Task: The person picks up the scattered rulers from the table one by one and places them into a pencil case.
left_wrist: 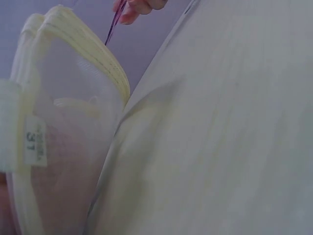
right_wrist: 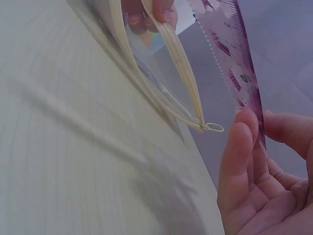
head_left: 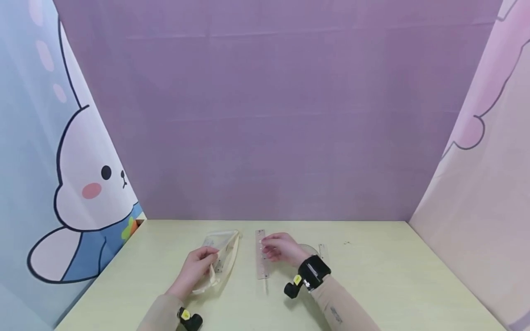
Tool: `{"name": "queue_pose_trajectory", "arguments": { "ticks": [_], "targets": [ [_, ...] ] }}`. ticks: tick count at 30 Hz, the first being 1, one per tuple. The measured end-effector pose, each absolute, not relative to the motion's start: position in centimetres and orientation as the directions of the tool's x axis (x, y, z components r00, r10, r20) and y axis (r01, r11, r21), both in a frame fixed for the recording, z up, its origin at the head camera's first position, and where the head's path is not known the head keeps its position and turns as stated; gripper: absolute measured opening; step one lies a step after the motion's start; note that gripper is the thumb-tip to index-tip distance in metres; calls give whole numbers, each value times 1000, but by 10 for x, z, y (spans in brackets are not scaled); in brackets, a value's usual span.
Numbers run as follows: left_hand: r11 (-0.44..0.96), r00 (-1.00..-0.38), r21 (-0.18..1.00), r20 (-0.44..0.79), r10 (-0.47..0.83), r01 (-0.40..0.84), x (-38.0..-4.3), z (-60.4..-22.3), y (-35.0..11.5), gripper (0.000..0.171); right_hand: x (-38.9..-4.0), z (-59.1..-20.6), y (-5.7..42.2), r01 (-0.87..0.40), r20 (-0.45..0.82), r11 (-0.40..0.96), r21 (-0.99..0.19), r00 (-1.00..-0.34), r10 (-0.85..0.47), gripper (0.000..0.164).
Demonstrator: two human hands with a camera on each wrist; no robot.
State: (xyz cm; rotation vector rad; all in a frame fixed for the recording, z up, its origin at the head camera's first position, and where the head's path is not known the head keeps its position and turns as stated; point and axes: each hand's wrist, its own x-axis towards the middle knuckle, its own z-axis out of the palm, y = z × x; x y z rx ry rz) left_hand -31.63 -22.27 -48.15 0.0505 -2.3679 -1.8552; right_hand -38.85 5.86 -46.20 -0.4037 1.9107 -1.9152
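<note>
My left hand [head_left: 196, 269] grips the edge of a see-through zip pouch [head_left: 232, 255] with cream trim. A label reading 31 is sewn to the side of the pouch [left_wrist: 73, 122] in the left wrist view. The mouth of the pouch [right_wrist: 182, 63] gapes in the right wrist view, a pull loop at its corner. A clear piece with small markings shows through it in the head view. Between thumb and fingers my right hand [head_left: 285, 249] pinches a transparent pinkish-purple ruler [head_left: 262, 266]. The ruler [right_wrist: 227, 46] is raised off the table, to the right of the pouch.
Behind my right wrist a clear rounded piece [head_left: 308, 248] and a narrow clear strip with markings [head_left: 323, 252] lie on the pale table [head_left: 372, 285]. A purple backdrop [head_left: 273, 115] rises at the table's far edge, with printed curtains [head_left: 95, 151] at the sides.
</note>
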Motion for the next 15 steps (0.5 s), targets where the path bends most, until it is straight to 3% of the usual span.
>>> {"name": "queue_pose_trajectory", "arguments": {
  "ticks": [15],
  "targets": [
    [259, -987, 961, 128, -101, 98, -313, -478, -220, 18, -393, -457, 48, 108, -100, 10, -994, -869, -484, 28]
  ]
}}
